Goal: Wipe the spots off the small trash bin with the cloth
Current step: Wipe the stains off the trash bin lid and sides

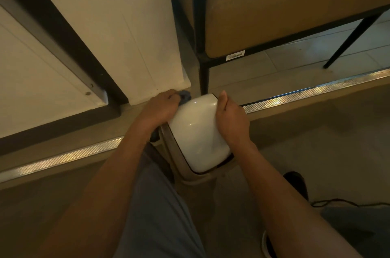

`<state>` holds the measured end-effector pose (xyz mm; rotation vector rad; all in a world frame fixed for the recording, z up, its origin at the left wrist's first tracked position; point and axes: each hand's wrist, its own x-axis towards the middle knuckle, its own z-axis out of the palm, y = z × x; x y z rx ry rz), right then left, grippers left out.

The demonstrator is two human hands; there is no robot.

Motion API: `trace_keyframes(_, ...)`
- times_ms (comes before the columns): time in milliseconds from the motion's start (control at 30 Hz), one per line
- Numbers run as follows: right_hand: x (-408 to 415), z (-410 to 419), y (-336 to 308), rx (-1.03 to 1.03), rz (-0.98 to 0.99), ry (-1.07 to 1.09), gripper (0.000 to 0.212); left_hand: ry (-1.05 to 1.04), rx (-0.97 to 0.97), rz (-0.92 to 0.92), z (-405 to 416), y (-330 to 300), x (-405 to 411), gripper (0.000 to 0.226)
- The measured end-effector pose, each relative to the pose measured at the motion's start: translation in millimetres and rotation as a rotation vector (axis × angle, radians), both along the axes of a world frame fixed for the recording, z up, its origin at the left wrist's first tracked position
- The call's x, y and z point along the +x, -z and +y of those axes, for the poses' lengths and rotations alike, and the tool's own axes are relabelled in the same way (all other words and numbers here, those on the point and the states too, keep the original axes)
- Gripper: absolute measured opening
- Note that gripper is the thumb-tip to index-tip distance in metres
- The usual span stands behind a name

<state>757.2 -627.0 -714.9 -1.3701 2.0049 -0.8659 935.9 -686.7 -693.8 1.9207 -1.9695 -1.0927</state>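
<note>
The small trash bin (198, 131), white-lidded and glossy, stands on the floor just this side of the metal threshold strip (295, 94). At the bin's left side the left hand (161, 107) is curled round a bunched blue cloth (185, 96), pressed against the bin's far left corner. On the bin's right edge the right hand (231, 118) grips the lid, fingers curled over it. Beyond the strip, right of the bin, stands a black-legged bench (285, 15).
</note>
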Motion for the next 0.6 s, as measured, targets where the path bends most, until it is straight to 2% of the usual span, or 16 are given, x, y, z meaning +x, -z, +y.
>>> trace_keyframes(100, -0.3, 0.0, -2.3, 0.012, -0.004, 0.007, 0.048, 0.135, 0.044, -0.022, -26.7, -7.2, -39.1, 0.034)
trace_keyframes(233, 0.6, -0.7, -1.0, -0.009, 0.037, 0.013, 0.046, 0.186, -0.13, -0.001, -2.8, -18.1, -50.1, 0.033)
trace_keyframes(400, -1.6, -1.3, 2.3, -0.002, 0.018, 0.008, 0.044, -0.033, -0.399, 0.179, 78.7, 0.0, 8.8, 0.039)
trace_keyframes(533, -1.7, -0.2, 2.0, -0.009, 0.019, -0.028, 0.044, -0.047, -0.529, 0.085, 144.2, 9.5, 15.1, 0.043)
trace_keyframes(600, -1.9, 1.3, 0.9, -0.019, -0.002, -0.036, 0.045, -0.042, -0.551, 0.065, 146.3, 10.5, 17.1, 0.042)
